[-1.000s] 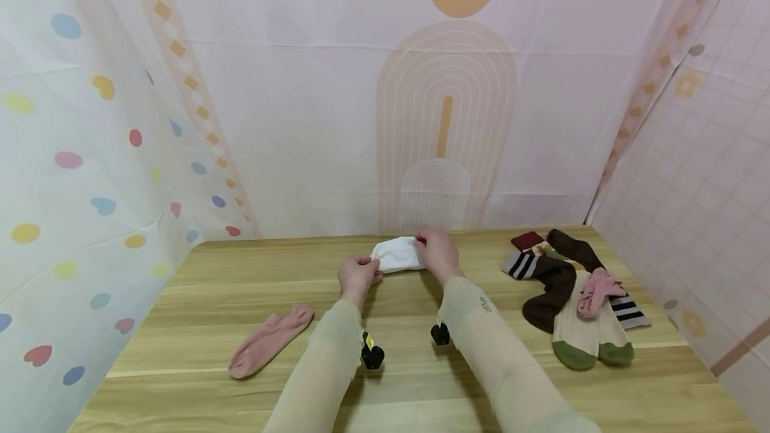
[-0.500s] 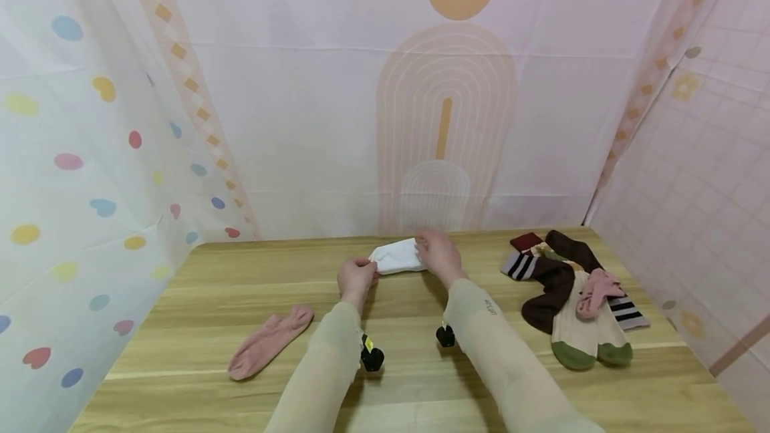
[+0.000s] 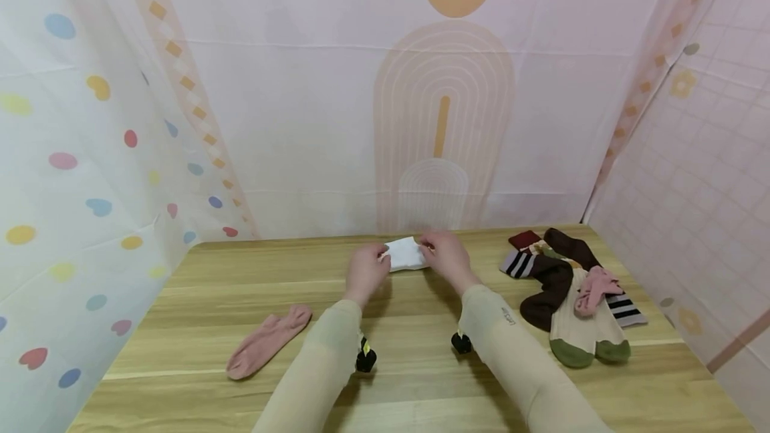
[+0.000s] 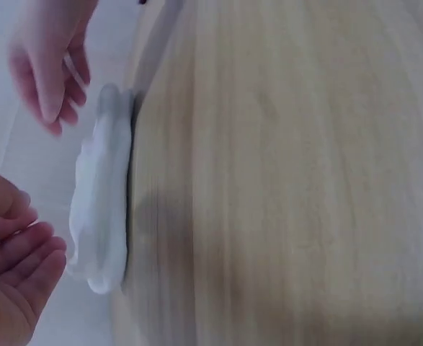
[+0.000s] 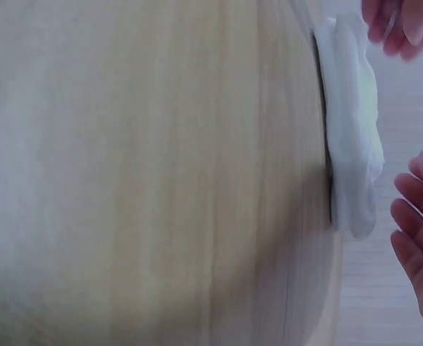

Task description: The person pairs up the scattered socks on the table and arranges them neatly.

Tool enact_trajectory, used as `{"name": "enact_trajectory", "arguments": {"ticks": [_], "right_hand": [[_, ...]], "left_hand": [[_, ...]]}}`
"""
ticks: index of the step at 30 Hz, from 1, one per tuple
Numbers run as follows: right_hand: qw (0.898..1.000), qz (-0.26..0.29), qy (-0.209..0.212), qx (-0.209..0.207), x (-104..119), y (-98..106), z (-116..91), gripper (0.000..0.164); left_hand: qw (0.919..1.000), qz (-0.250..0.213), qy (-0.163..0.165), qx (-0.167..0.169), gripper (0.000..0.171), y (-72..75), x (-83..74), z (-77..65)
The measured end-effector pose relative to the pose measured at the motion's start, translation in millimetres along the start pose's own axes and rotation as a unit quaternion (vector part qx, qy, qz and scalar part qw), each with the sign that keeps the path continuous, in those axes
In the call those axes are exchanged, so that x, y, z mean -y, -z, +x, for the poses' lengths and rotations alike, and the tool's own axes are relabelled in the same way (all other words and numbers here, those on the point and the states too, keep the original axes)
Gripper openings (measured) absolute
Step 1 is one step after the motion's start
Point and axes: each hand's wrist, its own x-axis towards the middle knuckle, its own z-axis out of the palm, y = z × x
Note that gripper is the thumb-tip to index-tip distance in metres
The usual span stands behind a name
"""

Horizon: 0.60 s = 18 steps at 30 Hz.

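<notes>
A folded white sock (image 3: 406,254) lies near the table's back edge, between my two hands in the head view. My left hand (image 3: 367,271) is at its left end, and my right hand (image 3: 446,259) is at its right end. In the left wrist view, a gap shows between the white sock (image 4: 101,194) and the loosely bent fingers of my left hand (image 4: 13,263). The right wrist view shows my right hand (image 5: 421,227) likewise apart from the sock (image 5: 352,122), its fingers relaxed and holding nothing.
A single pink sock (image 3: 269,343) lies flat at the left. On the right, several socks are heaped: brown ones (image 3: 549,289), cream ones with green toes (image 3: 571,326), striped ones and a pink one (image 3: 597,291) on top. A patterned curtain (image 3: 301,119) hangs behind the wooden table (image 3: 409,386).
My left hand has moved right and let go of the white sock's left end. My right hand has shifted slightly right. Less of the sock shows between the hands.
</notes>
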Motion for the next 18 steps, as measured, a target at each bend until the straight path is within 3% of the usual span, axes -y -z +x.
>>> {"name": "enact_trajectory", "arguments": {"ticks": [3, 5, 10, 13, 18], "right_hand": [[0.999, -0.014, 0.035, 0.018, 1.3, -3.4, -1.2, 0.014], [0.997, -0.031, 0.060, 0.037, 1.5, -6.1, -3.1, 0.017], [0.989, -0.051, 0.107, 0.088, 3.5, -7.8, -9.1, 0.026], [0.987, -0.048, 0.101, 0.112, 5.3, -5.9, -12.1, 0.029], [0.984, -0.061, 0.078, 0.150, 7.2, -3.6, -14.6, 0.033]], "left_hand": [[0.9957, 0.059, -0.061, 0.036, 0.021, -1.4, -5.0, -0.9], [0.9914, 0.089, -0.077, 0.058, 0.018, -2.4, -7.3, -2.0], [0.9823, 0.141, -0.092, 0.082, 0.012, -5.9, -5.1, -4.4], [0.9795, 0.152, -0.095, 0.092, 0.018, -6.5, -1.0, -5.3], [0.9763, 0.139, -0.088, 0.141, 0.035, -4.0, 6.8, -5.6]]}}
